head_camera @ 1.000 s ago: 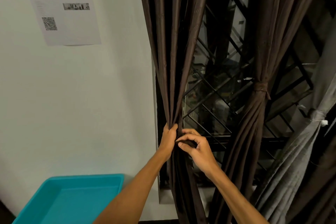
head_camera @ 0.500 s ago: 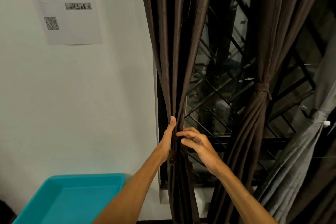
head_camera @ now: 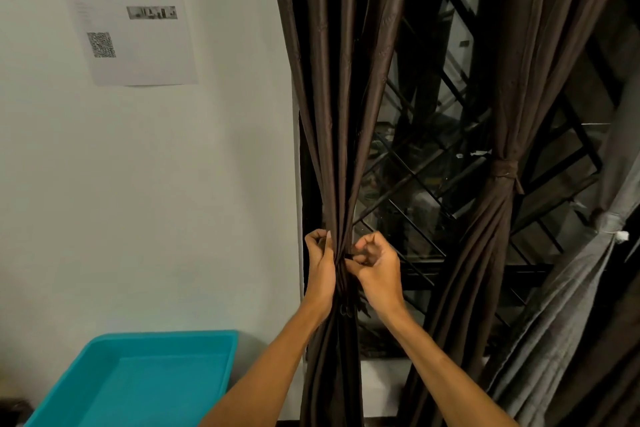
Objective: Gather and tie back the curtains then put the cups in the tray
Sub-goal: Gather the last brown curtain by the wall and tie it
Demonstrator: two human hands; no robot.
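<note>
A dark brown curtain (head_camera: pixel 341 80) hangs at the window's left side, bunched into a narrow bundle at waist height. My left hand (head_camera: pixel 320 265) grips the bundle from the left, fingers curled round the folds. My right hand (head_camera: pixel 375 265) is at its right side, fingers curled, pinching a dark tie band against the cloth. A second brown curtain (head_camera: pixel 502 107) to the right is gathered and held by a tie (head_camera: pixel 504 168). A turquoise tray (head_camera: pixel 221 345) sits at the lower left, nothing inside it. No cups are in view.
A grey curtain (head_camera: pixel 568 305) hangs tied at the far right. Behind the curtains is a window with a black metal grille (head_camera: pixel 426 184). A printed sheet with a QR code (head_camera: pixel 128 17) is stuck on the white wall.
Both hands have closed tighter on the left curtain bundle. My right hand's fingers went from stretched across the folds to curled and pinching at the bundle's right side.
</note>
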